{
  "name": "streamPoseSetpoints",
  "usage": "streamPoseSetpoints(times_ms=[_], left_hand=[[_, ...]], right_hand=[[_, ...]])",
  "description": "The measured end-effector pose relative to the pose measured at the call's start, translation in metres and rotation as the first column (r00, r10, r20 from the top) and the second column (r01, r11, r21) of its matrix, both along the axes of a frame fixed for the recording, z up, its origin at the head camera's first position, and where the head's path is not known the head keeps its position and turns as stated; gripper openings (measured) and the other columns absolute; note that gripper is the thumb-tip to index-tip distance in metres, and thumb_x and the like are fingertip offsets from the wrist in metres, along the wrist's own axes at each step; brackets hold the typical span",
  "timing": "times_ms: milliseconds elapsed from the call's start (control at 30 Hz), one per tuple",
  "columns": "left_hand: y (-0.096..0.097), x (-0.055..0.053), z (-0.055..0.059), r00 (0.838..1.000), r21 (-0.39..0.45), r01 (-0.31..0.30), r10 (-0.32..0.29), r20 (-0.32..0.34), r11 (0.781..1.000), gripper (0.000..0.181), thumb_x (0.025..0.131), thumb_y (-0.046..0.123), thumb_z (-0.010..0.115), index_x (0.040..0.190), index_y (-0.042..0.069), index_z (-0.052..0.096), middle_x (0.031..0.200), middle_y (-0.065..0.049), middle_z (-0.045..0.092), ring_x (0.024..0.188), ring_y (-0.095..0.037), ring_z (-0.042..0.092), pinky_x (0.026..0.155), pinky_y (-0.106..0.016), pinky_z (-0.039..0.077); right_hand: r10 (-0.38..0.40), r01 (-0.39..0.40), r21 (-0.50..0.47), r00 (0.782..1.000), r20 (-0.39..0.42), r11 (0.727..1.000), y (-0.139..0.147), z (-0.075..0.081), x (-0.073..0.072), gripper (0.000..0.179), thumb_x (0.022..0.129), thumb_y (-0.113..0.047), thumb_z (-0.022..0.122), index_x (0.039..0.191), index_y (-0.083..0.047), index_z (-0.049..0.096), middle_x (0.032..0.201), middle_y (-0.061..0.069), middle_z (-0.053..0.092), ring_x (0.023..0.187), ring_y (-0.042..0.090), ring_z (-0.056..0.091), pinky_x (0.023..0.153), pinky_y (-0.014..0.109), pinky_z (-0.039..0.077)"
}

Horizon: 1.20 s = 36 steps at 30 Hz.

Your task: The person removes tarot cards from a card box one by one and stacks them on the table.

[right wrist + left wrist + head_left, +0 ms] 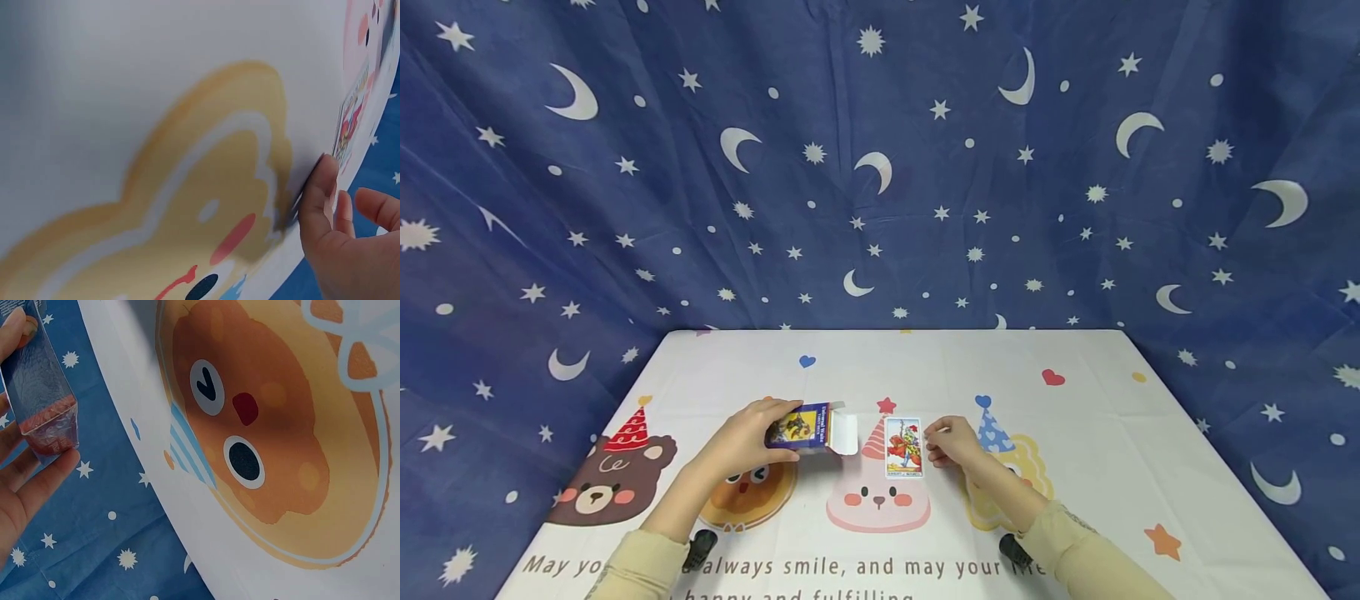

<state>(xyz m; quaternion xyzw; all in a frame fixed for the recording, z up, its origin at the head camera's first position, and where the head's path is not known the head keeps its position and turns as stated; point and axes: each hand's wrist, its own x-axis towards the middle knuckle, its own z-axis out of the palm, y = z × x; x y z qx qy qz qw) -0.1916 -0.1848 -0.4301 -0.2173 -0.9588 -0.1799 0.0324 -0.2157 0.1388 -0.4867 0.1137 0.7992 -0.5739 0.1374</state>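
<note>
My left hand grips a blue tarot card box with a yellow picture on its front. The box's white end flap stands open toward the right. In the left wrist view, the box's clear-wrapped end shows between the thumb and fingers. A tarot card with a colourful figure lies face up on the table; whether other cards lie under it is unclear. Just right of it is my right hand, fingers loosely bent and nothing held. In the right wrist view, its fingertips come close to the card.
A white tablecloth printed with cartoon animals, hearts and lettering covers the table. Behind and beside it hangs a blue curtain with moons and stars. Black wrist devices show at both wrists.
</note>
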Motion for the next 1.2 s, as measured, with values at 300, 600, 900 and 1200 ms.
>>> streamPoseSetpoints(times_ms=[300, 600, 900, 1200], left_hand=[[0.000, 0.000, 0.000, 1.000, 0.003, 0.004, -0.004, 0.001, 1.000, 0.075, 0.070, 0.036, 0.082, 0.135, 0.012, 0.052, 0.128, -0.014, 0.058, 0.118, -0.034, 0.054, 0.098, -0.054, 0.045], [-0.002, 0.001, 0.000, 1.000, 0.001, -0.005, 0.005, 0.007, 1.000, 0.076, 0.070, 0.036, 0.082, 0.135, 0.012, 0.052, 0.129, -0.015, 0.057, 0.118, -0.035, 0.053, 0.097, -0.055, 0.045], [-0.001, 0.000, -0.002, 1.000, 0.015, 0.007, -0.007, 0.007, 1.000, 0.075, 0.069, 0.035, 0.082, 0.134, 0.011, 0.053, 0.128, -0.014, 0.058, 0.117, -0.033, 0.054, 0.097, -0.054, 0.046], [0.010, -0.006, -0.005, 0.999, 0.035, 0.031, -0.031, 0.024, 0.999, 0.076, 0.069, 0.035, 0.083, 0.134, 0.011, 0.052, 0.130, -0.013, 0.058, 0.118, -0.032, 0.055, 0.098, -0.053, 0.046]], right_hand=[[-0.053, 0.053, -0.004, 0.998, -0.017, 0.999, -0.005, -0.003, -0.021, 0.018, 0.086, 0.001, 0.053, 0.102, 0.006, 0.059, 0.072, 0.007, 0.061, 0.051, 0.009, 0.054, 0.048, 0.020, 0.050], [-0.062, 0.062, -0.012, 0.998, -0.020, 0.998, -0.007, -0.001, -0.024, 0.019, 0.086, 0.001, 0.053, 0.103, 0.006, 0.059, 0.072, 0.007, 0.060, 0.051, 0.009, 0.053, 0.047, 0.020, 0.050], [-0.055, 0.053, -0.047, 0.998, -0.044, 0.997, -0.010, 0.010, -0.020, 0.022, 0.088, -0.001, 0.052, 0.108, 0.007, 0.058, 0.075, 0.009, 0.061, 0.052, 0.009, 0.053, 0.049, 0.020, 0.051], [0.016, -0.024, -0.130, 0.998, -0.065, 0.991, -0.026, 0.031, -0.008, 0.024, 0.090, -0.004, 0.054, 0.110, 0.009, 0.058, 0.087, 0.016, 0.066, 0.059, 0.010, 0.059, 0.057, 0.022, 0.056]])
